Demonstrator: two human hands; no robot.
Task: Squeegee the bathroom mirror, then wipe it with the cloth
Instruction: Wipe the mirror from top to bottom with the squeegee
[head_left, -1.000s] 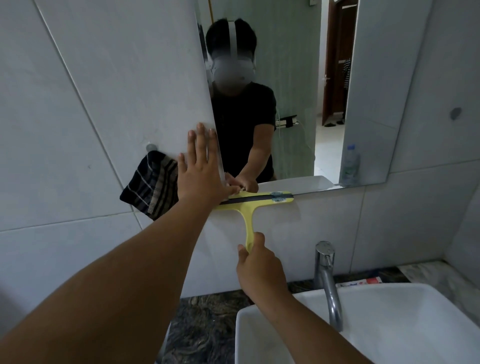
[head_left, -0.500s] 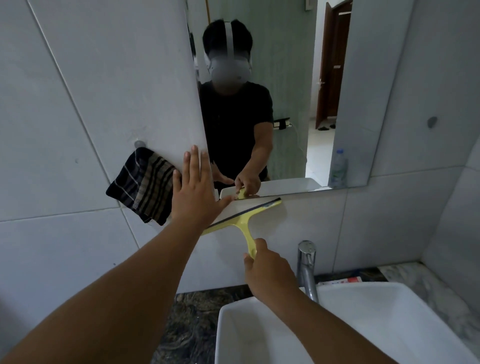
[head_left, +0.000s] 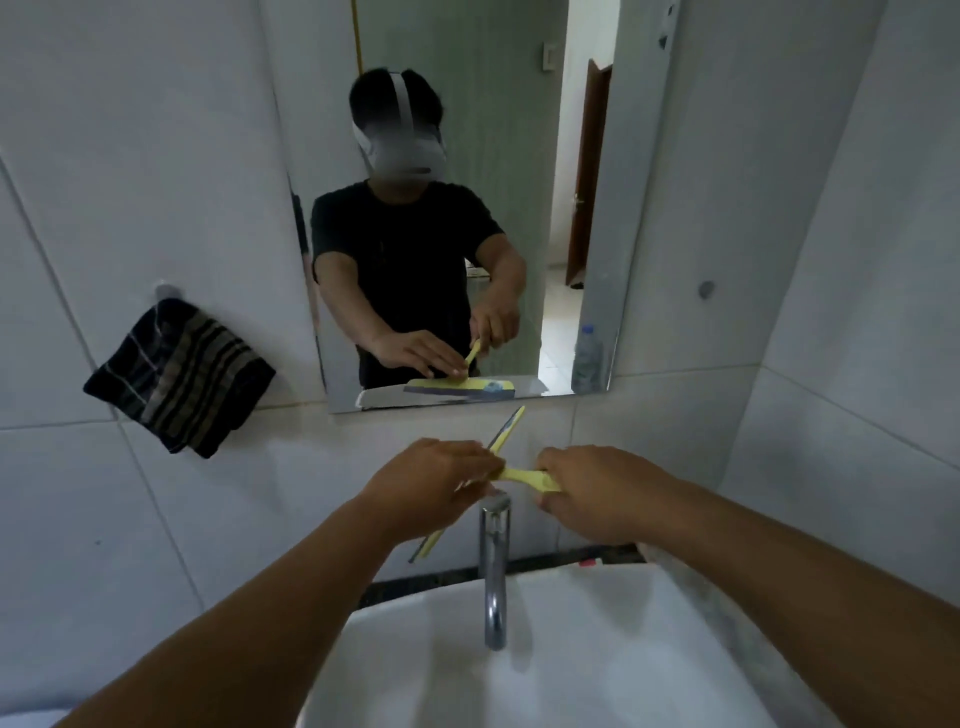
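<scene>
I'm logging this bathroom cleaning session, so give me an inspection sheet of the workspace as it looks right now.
Surface: mirror on the tiled wall, no tool on the glass; streaks cannot be judged.
Job's things: yellow squeegee held off the mirror, above the faucet; striped cloth hangs on a wall hook left of the mirror, untouched.
Clutter: a small item with a red patch behind the sink, too small to identify.
Grippers: right hand closed on the squeegee handle; left hand pinching along its blade.
Cables: nothing seen.
Surroundings: open doorway and a plastic bottle seen only as reflections.
</scene>
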